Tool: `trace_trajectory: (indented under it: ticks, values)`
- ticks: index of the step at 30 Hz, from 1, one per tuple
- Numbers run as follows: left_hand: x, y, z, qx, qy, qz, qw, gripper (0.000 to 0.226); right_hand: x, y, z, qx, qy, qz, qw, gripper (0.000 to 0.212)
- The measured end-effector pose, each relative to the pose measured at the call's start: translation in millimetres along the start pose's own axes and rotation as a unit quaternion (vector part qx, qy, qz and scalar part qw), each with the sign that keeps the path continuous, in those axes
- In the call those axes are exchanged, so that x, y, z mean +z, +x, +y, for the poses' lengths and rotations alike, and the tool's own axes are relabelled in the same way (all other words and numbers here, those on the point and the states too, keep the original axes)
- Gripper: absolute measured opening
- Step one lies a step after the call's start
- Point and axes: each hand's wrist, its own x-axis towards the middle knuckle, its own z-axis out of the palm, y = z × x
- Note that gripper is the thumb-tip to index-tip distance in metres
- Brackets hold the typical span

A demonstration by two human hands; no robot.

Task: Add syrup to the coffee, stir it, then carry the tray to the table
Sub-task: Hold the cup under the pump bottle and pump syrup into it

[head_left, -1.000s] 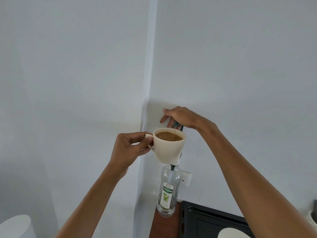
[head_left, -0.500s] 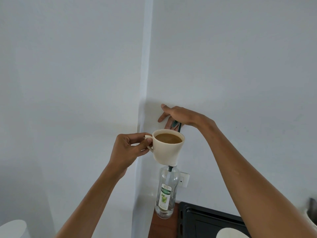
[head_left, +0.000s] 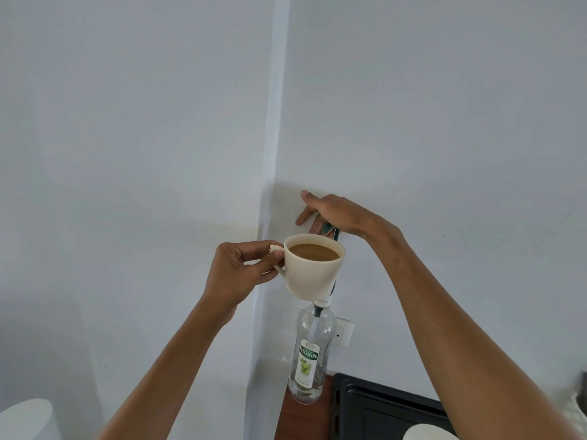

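A cream cup (head_left: pixel 313 274) full of brown coffee hangs in the air, my left hand (head_left: pixel 241 274) pinching its handle. Directly below and behind it stands a clear glass syrup bottle (head_left: pixel 309 354) with a green-and-white label, on a brown counter. Its dark green pump (head_left: pixel 330 231) rises behind the cup's rim. My right hand (head_left: pixel 333 214) rests palm-down on the pump head, fingers spread. The bottle's neck is hidden by the cup.
A black tray (head_left: pixel 381 411) lies on the brown counter (head_left: pixel 301 420) right of the bottle, with a white rounded object (head_left: pixel 425 433) on it at the bottom edge. A white wall socket (head_left: pixel 344 331) sits behind the bottle. Another white rounded object (head_left: pixel 28 420) shows at bottom left.
My right hand has lifted slightly with the pump head. The cup stays under the spout, almost in the same place.
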Motion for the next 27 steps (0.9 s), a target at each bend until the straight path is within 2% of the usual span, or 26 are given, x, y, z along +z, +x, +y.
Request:
trace_trajectory:
  ticks: [27]
  values:
    - [-0.9,6.3,-2.2,-0.001,-0.002,-0.001,1.0,0.015,7.4,7.2,9.8,-0.016,-0.017,0.031,0.999,0.074]
